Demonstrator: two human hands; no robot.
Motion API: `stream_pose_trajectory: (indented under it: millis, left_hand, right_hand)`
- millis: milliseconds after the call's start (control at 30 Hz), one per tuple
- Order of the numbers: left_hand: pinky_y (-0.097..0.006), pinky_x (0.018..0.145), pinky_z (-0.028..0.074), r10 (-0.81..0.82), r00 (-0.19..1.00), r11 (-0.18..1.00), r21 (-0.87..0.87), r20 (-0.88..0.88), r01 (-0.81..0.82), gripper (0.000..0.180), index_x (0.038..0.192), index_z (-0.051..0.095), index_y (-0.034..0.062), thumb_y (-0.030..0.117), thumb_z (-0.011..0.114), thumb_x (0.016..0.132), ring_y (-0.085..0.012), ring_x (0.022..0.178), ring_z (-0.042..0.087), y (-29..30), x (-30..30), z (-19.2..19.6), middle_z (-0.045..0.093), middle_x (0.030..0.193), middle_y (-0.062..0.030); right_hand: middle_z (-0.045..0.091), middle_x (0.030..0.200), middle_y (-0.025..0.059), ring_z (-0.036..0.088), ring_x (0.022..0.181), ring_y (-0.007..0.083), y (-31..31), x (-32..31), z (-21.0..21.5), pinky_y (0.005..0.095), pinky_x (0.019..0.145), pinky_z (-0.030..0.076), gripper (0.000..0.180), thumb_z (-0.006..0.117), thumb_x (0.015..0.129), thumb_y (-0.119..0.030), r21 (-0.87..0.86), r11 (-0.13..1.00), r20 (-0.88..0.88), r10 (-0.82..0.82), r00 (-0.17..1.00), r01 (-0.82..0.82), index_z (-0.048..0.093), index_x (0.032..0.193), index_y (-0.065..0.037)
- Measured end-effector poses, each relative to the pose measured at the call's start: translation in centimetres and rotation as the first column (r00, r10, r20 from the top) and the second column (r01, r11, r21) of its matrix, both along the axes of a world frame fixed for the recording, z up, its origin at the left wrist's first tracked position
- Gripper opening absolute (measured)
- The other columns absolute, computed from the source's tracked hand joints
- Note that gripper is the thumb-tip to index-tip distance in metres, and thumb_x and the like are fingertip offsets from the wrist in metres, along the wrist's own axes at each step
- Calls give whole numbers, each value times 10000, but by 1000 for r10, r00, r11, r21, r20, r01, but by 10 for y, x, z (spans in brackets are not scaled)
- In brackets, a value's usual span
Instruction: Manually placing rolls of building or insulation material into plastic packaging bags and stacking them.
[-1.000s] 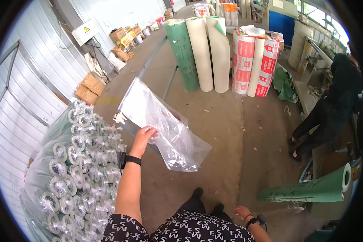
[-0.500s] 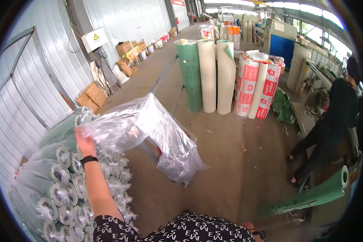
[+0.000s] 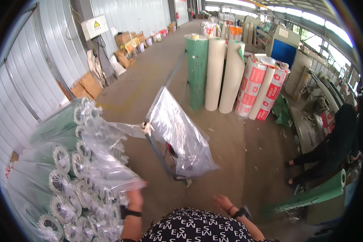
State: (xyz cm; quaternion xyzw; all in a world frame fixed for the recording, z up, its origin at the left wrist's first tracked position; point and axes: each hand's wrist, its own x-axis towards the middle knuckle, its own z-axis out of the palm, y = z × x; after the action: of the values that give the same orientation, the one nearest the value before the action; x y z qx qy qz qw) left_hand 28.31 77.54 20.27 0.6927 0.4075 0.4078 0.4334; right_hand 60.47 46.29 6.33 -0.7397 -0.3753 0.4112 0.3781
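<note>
My left hand [image 3: 136, 193] is slightly blurred and closed on the end of a clear plastic film [image 3: 105, 165]. The film trails back over stacked rolls to a pinched, knotted part beside a metal bar. More of this clear plastic [image 3: 181, 137] hangs in a shiny sheet over the bar. Right under the held film lie several green rolls [image 3: 54, 129] in clear wrap, their round ends [image 3: 62, 159] facing me. In front of my body, my right hand [image 3: 224, 203] is raised with fingers apart, holding nothing.
Upright green [image 3: 197, 72] and cream rolls [image 3: 215, 76] stand ahead, beside red-and-white wrapped rolls [image 3: 252, 86]. At right, a person in dark clothes [image 3: 336, 137] bends by a machine. A green roll [image 3: 310, 195] lies slanted at lower right. Boxes [image 3: 125, 38] line the left wall.
My left hand has come down and right toward my body, drawing the film across the roll ends. My right hand has risen into view. The person at right has bent lower.
</note>
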Motion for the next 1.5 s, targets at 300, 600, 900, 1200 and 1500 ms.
stream_pose_trajectory:
  millis: [300,600,900,1200,1500]
  left_hand:
    - [-376,842,489,-733,469,344,-326,492,880,306,1137,637,96,270,564,895,-248,1019,619,-72,181,-42,662,1051,-96]
    - [-443,834,465,-876,292,127,400,-385,908,198,1007,649,106,196,577,846,-312,962,613,-208,242,9,660,995,-119]
    - [-438,839,485,-735,-247,-60,-302,-632,951,380,1014,682,76,384,486,910,-350,980,635,-350,253,43,669,1060,-181]
    - [-453,842,470,-732,-387,-114,-459,-561,881,348,1005,665,43,329,506,887,-361,976,623,-446,242,56,660,1011,-207]
    - [-438,742,479,-726,-498,-276,-462,-475,843,346,917,676,31,327,499,889,-374,840,633,-503,251,17,665,877,-201]
  right_hand:
    - [569,1198,128,564,1100,230,49,-35,243,357,951,450,550,700,849,-306,542,791,101,-395,913,282,512,1280,-23]
    - [539,1214,107,503,1121,302,-60,-76,292,431,966,405,667,797,683,-273,361,856,656,-516,551,371,534,1272,-104]
    - [690,841,80,644,743,159,-221,-73,231,282,707,509,146,607,892,-151,278,656,-56,-718,694,701,705,956,-65]
    - [656,870,28,567,802,77,-345,-67,198,240,725,477,147,593,921,-142,171,579,-247,-758,603,797,615,907,3]
    - [620,894,29,603,837,138,-413,-63,178,299,776,510,90,528,964,-136,45,-110,-945,-328,6,993,559,995,-58]
